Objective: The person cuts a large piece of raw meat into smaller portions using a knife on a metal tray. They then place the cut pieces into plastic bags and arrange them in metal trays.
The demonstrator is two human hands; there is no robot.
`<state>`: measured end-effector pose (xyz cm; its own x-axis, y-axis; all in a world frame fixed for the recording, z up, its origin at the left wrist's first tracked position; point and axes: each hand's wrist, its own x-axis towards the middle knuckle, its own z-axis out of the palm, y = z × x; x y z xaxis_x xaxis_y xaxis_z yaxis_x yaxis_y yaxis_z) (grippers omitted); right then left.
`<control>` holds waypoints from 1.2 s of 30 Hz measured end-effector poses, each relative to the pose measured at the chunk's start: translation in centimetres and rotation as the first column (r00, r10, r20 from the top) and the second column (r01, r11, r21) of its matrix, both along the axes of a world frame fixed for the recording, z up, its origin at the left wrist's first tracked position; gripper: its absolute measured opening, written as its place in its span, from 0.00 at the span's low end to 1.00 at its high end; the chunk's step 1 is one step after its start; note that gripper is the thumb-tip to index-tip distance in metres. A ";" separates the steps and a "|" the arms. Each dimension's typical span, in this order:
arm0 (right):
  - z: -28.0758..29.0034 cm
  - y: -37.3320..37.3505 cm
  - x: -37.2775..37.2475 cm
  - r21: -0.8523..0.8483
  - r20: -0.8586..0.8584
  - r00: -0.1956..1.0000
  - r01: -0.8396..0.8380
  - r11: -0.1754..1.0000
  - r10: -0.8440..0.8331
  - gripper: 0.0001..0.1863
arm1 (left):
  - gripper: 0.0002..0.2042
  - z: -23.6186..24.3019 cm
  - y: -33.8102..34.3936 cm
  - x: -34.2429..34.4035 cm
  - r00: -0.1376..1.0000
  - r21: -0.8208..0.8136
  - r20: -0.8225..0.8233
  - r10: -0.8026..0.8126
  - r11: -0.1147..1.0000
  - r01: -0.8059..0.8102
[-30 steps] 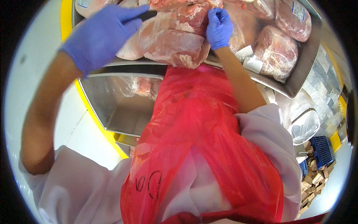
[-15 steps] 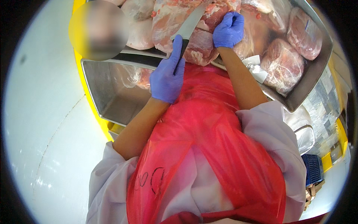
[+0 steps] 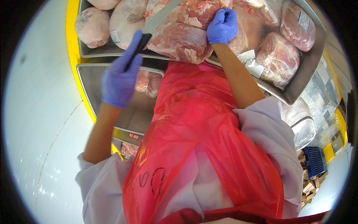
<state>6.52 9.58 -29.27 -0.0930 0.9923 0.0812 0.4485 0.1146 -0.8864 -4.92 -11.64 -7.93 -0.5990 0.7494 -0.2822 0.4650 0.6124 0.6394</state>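
My left hand [image 3: 121, 78], in a blue glove and slightly blurred, is closed round the black handle of a knife [image 3: 158, 16], whose pale blade points up and right over the meat. My right hand [image 3: 222, 26], gloved in blue, has curled fingers at the edge of a slab of raw pink meat [image 3: 178, 42], gripping it. Several wrapped cuts [image 3: 278, 59] and paler lumps of meat [image 3: 92, 30] lie around it in a wide steel tray [image 3: 290, 95]. Crumpled white paper [image 3: 250, 65] sits right of my right wrist.
A second steel bin [image 3: 95, 86] holding some meat stands below the tray at left. A yellow edge [image 3: 72, 37] borders the pale floor [image 3: 44, 123]. At lower right are a white bag [image 3: 300, 130], a blue crate [image 3: 314, 160] and cardboard pieces [image 3: 307, 190].
My left hand swung right to the middle with the knife, then back left and slightly up, still holding it. My right hand stays on the meat, shifting slightly.
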 end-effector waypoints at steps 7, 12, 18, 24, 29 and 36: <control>-0.1 -0.1 -0.5 -0.029 -0.060 0.998 -0.013 0.999 0.011 0.15 | 0.22 8.2 6.5 -3.7 0.626 -0.579 -0.408 -0.665 0.718 0.386; -0.1 -0.1 -0.4 -0.009 -0.056 0.998 -0.014 1.000 0.013 0.14 | 0.20 7.9 12.0 -2.1 0.654 -0.677 -0.257 -0.711 0.615 0.403; 1.0 -0.6 -0.8 -0.109 -0.125 0.992 0.011 0.994 -0.024 0.13 | 0.24 0.0 5.4 3.5 0.912 -0.421 -0.294 -0.285 0.896 0.144; 0.3 0.1 -0.5 -0.052 -0.083 0.996 -0.041 0.998 0.037 0.13 | 0.28 -5.0 2.5 5.3 0.957 -0.198 -0.286 -0.041 0.980 -0.017; -0.7 0.3 -0.6 0.064 -0.171 0.985 -0.006 0.998 0.017 0.14 | 0.28 -9.3 -0.3 2.2 0.966 -0.012 -0.250 -0.060 0.998 0.059; -0.7 0.5 -0.5 0.031 -0.037 0.999 -0.016 0.999 0.017 0.14 | 0.24 -12.7 -0.6 2.3 0.989 0.260 0.147 0.027 0.963 -0.065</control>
<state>6.00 10.11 -29.95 -0.1054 0.9877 0.1154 0.4134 0.1491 -0.8983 -2.67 -12.24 -20.61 -0.6030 0.7810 -0.1625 0.3336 0.4319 0.8380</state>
